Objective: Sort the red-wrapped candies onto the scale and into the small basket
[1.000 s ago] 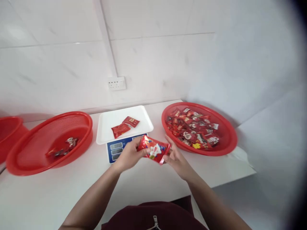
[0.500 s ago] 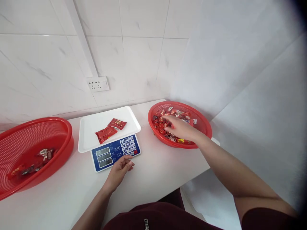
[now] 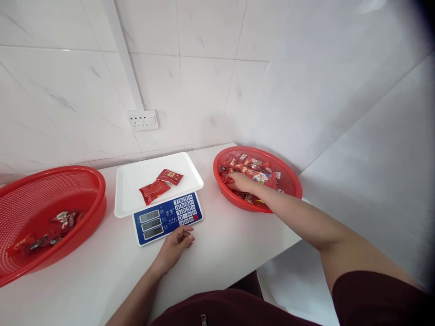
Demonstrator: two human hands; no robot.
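Dozens of red snack packets (image 3: 260,175) lie jumbled in the red basket (image 3: 260,150), right of the scale (image 3: 168,218). The right hand (image 3: 240,181) is in among them, fingers curled; I cannot tell whether it grips one. The left hand (image 3: 175,245), farther off, rests loosely open and empty before the scale.

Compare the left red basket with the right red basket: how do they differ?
The left basket holds only a few packets; the right basket holds many. The right hand is inside the right basket; no hand touches the left basket. Both are round, red mesh.
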